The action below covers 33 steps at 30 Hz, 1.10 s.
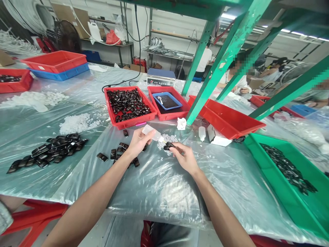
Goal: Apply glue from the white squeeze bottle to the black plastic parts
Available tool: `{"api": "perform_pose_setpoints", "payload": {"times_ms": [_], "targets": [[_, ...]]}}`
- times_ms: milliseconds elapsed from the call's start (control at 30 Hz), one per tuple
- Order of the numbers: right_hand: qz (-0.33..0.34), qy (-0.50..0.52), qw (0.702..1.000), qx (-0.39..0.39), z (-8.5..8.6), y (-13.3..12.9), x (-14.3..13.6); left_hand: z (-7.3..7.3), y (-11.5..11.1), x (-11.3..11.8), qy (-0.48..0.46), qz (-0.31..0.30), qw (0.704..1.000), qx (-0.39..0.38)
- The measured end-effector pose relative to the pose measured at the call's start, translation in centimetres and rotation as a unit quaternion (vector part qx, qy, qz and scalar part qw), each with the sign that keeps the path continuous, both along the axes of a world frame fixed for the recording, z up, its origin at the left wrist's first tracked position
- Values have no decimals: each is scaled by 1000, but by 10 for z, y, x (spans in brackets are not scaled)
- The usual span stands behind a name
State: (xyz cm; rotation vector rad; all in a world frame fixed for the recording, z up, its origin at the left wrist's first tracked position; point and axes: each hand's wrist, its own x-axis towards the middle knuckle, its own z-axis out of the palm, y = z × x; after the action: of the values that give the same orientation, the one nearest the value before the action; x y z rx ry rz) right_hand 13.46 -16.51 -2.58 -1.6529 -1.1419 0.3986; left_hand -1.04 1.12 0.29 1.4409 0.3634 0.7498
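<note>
My left hand [139, 141] is closed around a small translucent squeeze bottle [151, 132], tilted with its nozzle down to the right. The nozzle tip is at a small glossy black part [168, 145], which my right hand [185, 157] pinches between thumb and fingers. I cannot tell if tip and part touch. Beneath them lies a scatter of small white plastic pieces [172, 138]. Several loose black parts [102, 157] lie on the plastic sheeting by my left forearm, some partly hidden by it.
A red tray [155, 116] full of black parts stands ahead, beside a red tray [168, 118] holding a blue one [167, 94]. At right are a green bin [272, 171] and green metal posts [218, 72]. A black pile [51, 151] and white pieces [77, 124] lie left. A co-worker [235, 77] sits opposite.
</note>
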Motion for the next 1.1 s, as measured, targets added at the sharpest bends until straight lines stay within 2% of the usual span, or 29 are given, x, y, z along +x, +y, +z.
{"api": "perform_pose_setpoints", "payload": {"times_ms": [167, 400, 733, 1100], "targets": [[0, 2, 1000, -4, -2, 0, 0, 1, 1, -1, 0, 0, 1000, 0], [8, 28, 1000, 4, -2, 1, 0, 0, 0, -1, -18, 6, 999, 37], [15, 49, 999, 8, -2, 1, -1, 3, 2, -6, -19, -12, 998, 61], [8, 67, 998, 13, 0, 1, -1, 7, -6, -9, -41, -10, 993, 107]]}}
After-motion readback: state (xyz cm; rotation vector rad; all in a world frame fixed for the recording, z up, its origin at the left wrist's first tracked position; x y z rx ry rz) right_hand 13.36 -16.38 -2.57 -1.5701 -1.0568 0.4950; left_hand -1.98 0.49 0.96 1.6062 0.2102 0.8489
